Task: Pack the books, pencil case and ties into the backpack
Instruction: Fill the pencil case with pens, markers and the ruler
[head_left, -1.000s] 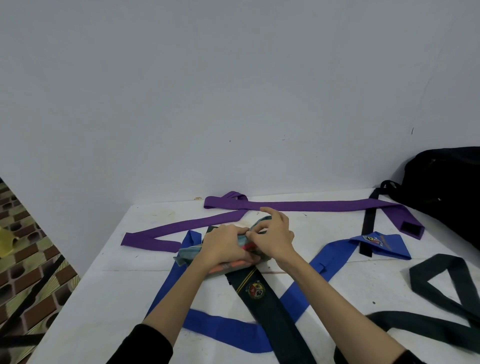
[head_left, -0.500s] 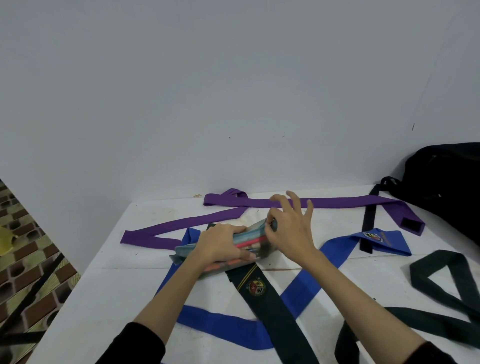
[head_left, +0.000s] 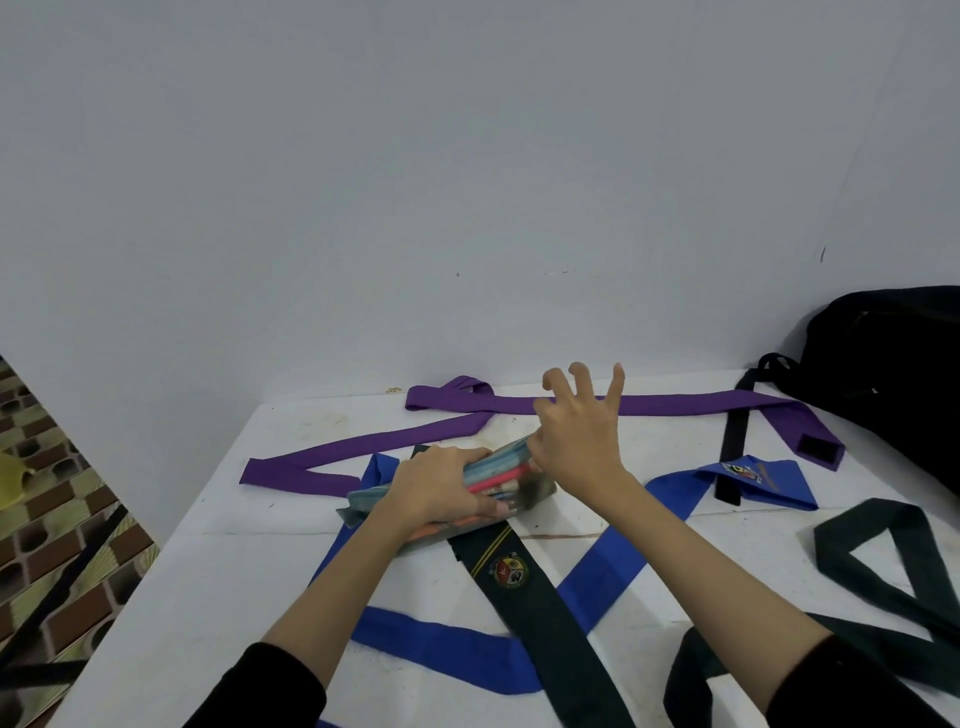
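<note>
**Pencil case held at centre of tabletop, ties laid around it**

The pencil case (head_left: 498, 480) lies near the middle of the white tabletop (head_left: 218, 561) and serves as the reference point for all positions below. Coloured pens show through its clear side.

Left hand (head_left: 434, 491): fingers curled over the near end of the pencil case, gripping it from above.

Right hand (head_left: 576, 441): positioned at the far end of the pencil case. Thumb and forefinger appear to pinch something at the top edge of the case; what is pinched cannot be told. The other three fingers are spread and raised.

The pencil case rests on two ties:
- The blue tie (head_left: 608, 571) passes beneath it, loops toward the viewer, and runs out to the right, ending in a badge-printed blade.
- The dark green crested tie (head_left: 540, 597) emerges from under it and runs toward the viewer.

Behind the pencil case, the purple tie (head_left: 675, 404) stretches along the far edge of the tabletop, with one end folded back to the left of the case.

Well to the right, a second dark green tie (head_left: 883, 566) lies in a loop. The black backpack (head_left: 893, 364) sits at the far right corner, apart from the pencil case, with a black strap (head_left: 732, 447) trailing across the purple tie.
</note>
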